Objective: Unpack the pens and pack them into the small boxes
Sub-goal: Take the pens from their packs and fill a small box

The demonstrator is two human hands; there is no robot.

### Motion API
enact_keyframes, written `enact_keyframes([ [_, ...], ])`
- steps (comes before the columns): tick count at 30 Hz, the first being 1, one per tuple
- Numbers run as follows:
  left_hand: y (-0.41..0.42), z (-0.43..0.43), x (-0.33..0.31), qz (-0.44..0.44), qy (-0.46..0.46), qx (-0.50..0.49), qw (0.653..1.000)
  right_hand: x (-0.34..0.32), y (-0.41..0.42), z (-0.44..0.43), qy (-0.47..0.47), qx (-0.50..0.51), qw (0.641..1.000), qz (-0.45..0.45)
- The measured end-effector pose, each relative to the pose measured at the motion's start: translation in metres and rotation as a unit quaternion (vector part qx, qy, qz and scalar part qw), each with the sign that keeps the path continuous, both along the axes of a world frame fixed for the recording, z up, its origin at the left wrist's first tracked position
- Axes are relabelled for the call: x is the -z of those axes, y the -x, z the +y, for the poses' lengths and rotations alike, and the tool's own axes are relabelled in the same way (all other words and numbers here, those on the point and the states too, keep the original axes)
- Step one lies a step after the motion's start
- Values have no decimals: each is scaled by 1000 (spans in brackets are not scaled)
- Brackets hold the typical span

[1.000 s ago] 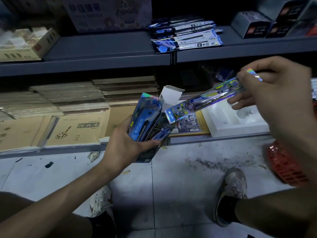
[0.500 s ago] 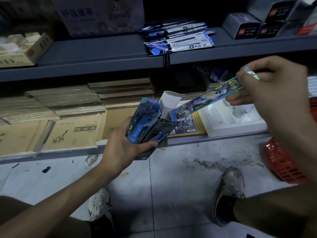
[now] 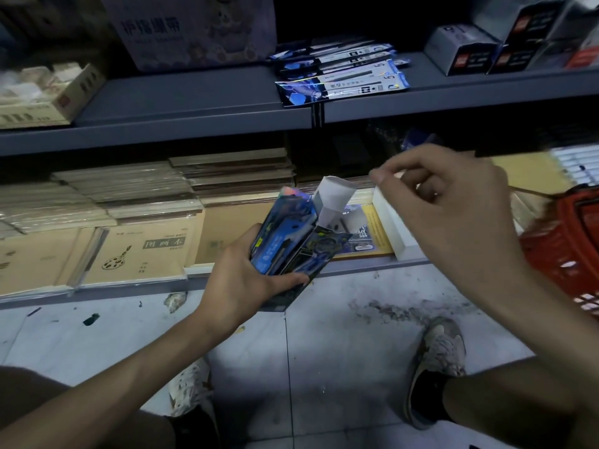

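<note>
My left hand (image 3: 246,280) grips a small dark blue box (image 3: 311,254) above the floor, in front of the lower shelf. The box's white top flap (image 3: 334,196) stands open. Shiny blue pen packs (image 3: 285,228) stick out of the box along my fingers. To the right of the flap and slightly above it, my right hand (image 3: 453,215) hovers with loosely curled fingers and nothing in it. Several more blue and white pen packs (image 3: 340,72) lie in a pile on the upper shelf.
A red basket (image 3: 564,251) sits on the floor at the right. A white foam tray (image 3: 389,222) and stacked brown notebooks (image 3: 139,251) fill the lower shelf. Grey cartons (image 3: 460,50) stand on the upper shelf (image 3: 194,102). My shoes (image 3: 440,351) rest on the tiled floor.
My right hand slid the long pen pack down into the box, let go of it and drew back a little. My left hand kept holding the box.
</note>
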State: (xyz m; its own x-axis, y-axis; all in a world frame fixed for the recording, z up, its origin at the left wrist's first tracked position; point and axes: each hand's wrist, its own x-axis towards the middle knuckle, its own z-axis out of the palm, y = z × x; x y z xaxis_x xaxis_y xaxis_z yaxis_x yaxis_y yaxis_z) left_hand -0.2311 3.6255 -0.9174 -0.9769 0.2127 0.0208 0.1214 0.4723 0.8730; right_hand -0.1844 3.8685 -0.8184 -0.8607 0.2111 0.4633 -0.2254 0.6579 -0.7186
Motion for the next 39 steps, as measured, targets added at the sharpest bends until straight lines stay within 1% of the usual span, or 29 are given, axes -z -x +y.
enact_keyframes([
  [2, -1, 2, 0, -20, -5, 8, 1000, 2, -2, -13, -5, -64, 998, -1],
  [4, -2, 4, 1, -24, -3, 19, 1000, 8, -4, -25, -50, -125, 991, -10],
  [6, -3, 8, -1, -15, 6, 39, 999, 17, -4, -33, -75, -157, 984, -30],
  [9, -6, 11, -2, -17, 24, 59, 998, 25, -3, -41, -90, -153, 983, -36],
  [13, -9, 13, -3, -34, 29, 62, 997, 23, -2, -42, -23, -110, 993, -29],
  [15, -9, 13, -4, -38, 26, 59, 997, 19, 1, -39, -34, -100, 994, -30],
  [19, -9, 12, -4, -40, 25, 54, 997, 20, 3, -36, -15, -108, 992, -57],
  [23, -9, 9, -4, -34, 35, 59, 997, 17, 2, -35, 0, -132, 986, -103],
  [25, -10, 8, -5, -27, 46, 59, 997, 17, 3, -33, -7, -144, 983, -116],
  [28, -9, 8, -4, -26, 52, 51, 997, 20, 2, -32, -51, -163, 978, -121],
  [31, -8, 9, -3, -21, 70, 50, 996, 18, 1, -30, -82, -175, 976, -103],
  [33, -7, 9, -3, -23, 80, 42, 996, 12, 2, -25, -46, -165, 982, -78],
  [36, -3, 3, -2, -31, 88, 28, 995, -6, 7, -6, 68, -130, 988, -46],
  [39, 1, -6, 2, -39, 71, 14, 997, -18, 6, 12, 137, -105, 984, -54],
])
